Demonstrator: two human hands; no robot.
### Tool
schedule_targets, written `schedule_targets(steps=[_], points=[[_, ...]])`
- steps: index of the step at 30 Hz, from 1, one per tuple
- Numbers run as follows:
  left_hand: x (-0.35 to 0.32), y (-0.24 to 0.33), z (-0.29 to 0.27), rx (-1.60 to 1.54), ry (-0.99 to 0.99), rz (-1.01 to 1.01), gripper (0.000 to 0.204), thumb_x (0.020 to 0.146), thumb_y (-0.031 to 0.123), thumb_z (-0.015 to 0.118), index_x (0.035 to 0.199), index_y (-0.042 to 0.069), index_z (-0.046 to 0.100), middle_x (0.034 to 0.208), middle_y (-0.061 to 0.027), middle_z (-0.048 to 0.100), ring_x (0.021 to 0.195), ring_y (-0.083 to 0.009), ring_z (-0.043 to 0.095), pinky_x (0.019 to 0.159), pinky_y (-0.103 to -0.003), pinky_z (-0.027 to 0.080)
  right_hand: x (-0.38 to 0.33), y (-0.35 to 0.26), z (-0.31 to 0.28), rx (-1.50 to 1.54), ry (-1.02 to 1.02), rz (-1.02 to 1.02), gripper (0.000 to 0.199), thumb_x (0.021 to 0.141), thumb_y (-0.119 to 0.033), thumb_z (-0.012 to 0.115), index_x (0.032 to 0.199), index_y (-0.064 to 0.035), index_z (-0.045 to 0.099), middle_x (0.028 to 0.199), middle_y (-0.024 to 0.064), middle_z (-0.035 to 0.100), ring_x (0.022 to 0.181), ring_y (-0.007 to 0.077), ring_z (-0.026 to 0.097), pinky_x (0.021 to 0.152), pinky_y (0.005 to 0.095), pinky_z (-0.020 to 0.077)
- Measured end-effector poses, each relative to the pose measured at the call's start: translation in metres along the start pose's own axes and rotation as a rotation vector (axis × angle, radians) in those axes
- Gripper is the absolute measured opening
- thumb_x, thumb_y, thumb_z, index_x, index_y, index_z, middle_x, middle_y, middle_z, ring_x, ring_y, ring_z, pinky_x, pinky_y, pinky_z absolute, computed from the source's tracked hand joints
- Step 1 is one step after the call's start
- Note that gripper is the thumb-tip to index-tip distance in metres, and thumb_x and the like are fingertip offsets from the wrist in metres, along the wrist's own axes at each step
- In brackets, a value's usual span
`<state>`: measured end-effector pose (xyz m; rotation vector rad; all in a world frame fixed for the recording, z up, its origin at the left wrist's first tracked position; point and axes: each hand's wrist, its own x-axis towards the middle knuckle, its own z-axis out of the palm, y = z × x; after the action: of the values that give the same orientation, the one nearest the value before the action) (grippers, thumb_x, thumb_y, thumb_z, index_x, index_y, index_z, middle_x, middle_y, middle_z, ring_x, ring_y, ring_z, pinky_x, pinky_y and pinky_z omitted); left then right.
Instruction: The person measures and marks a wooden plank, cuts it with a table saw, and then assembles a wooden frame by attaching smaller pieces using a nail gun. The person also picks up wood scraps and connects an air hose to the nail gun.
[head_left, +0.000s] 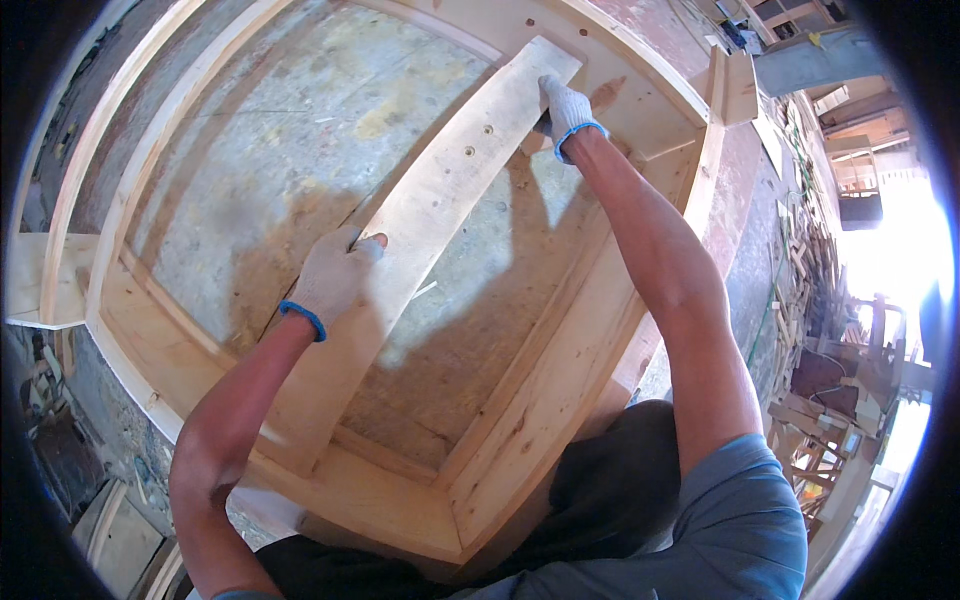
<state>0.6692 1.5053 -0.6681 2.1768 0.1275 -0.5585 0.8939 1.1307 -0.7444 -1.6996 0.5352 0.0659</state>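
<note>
A long pale wooden board (450,180) runs slantwise across the inside of a large wooden frame (530,430), from the near left to the far side. Two small round holes show in its face. My left hand (333,272), in a white knit glove with a blue cuff, grips the board's left edge around mid-length, a bare thumb tip lying on the wood. Near the far end, my right hand (568,108), gloved alike, is closed on the board's right edge. The fingers under the board are hidden from sight.
Inside the frame lies a stained concrete floor (370,100). Curved wooden rails (140,170) rise along the left. Wood offcuts (795,260) are heaped at the right, near a bright opening. My dark-trousered leg (620,480) is against the frame's near side.
</note>
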Motion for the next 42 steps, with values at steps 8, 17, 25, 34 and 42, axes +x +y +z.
schedule_targets(steps=[8,17,25,34,42], points=[[-0.004,0.01,-0.008,0.066,0.037,0.08,0.046,0.094,0.04,0.06,0.09,-0.006,0.062,0.077,-0.0206,0.06,0.076,-0.0292,0.059,0.072,-0.044,0.045,-0.001,-0.003,-0.021,0.374,0.112,0.187,0.049,0.094,-0.05,0.053,0.096,-0.0018,0.065,0.081,0.0139,0.065,0.061,0.0286,0.064,0.056,0.0424,0.0546],[-0.005,0.003,-0.01,0.007,0.044,0.066,0.048,0.094,0.04,0.061,0.09,-0.008,0.062,0.079,-0.0212,0.06,0.077,-0.0285,0.06,0.073,-0.044,0.045,-0.05,0.017,0.015,-1.265,-0.05,-0.232,0.076,0.084,-0.063,0.063,0.125,-0.0001,0.067,0.129,0.0288,0.064,0.123,0.0391,0.062,0.105,0.0448,0.0477],[-0.001,0.004,-0.011,0.041,-0.022,0.056,0.05,0.095,0.043,0.059,0.084,-0.006,0.055,0.077,-0.0137,0.052,0.077,-0.023,0.05,0.072,-0.041,0.04,-0.022,0.042,0.0,-1.338,0.007,-0.293,0.089,0.076,-0.064,0.076,0.133,0.0019,0.056,0.139,0.0301,0.054,0.126,0.0443,0.057,0.104,0.0489,0.0486],[-0.001,-0.002,-0.01,0.027,0.034,0.066,0.048,0.095,0.042,0.062,0.084,-0.005,0.059,0.075,-0.0159,0.055,0.073,-0.0254,0.053,0.071,-0.042,0.043,-0.023,0.0,-0.007,-1.204,0.15,-0.438,0.083,0.076,-0.061,0.075,0.134,-0.0032,0.058,0.128,0.0283,0.064,0.117,0.0419,0.064,0.1,0.0455,0.051],[0.001,-0.003,-0.008,-0.036,-0.009,0.03,0.047,0.095,0.039,0.064,0.077,-0.002,0.053,0.071,-0.0105,0.048,0.071,-0.0188,0.046,0.066,-0.038,0.04,0.038,0.011,-0.039,-0.982,-0.035,-0.536,0.058,0.08,-0.048,0.073,0.115,-0.0015,0.071,0.115,0.0257,0.07,0.11,0.0407,0.067,0.097,0.0456,0.0509]])
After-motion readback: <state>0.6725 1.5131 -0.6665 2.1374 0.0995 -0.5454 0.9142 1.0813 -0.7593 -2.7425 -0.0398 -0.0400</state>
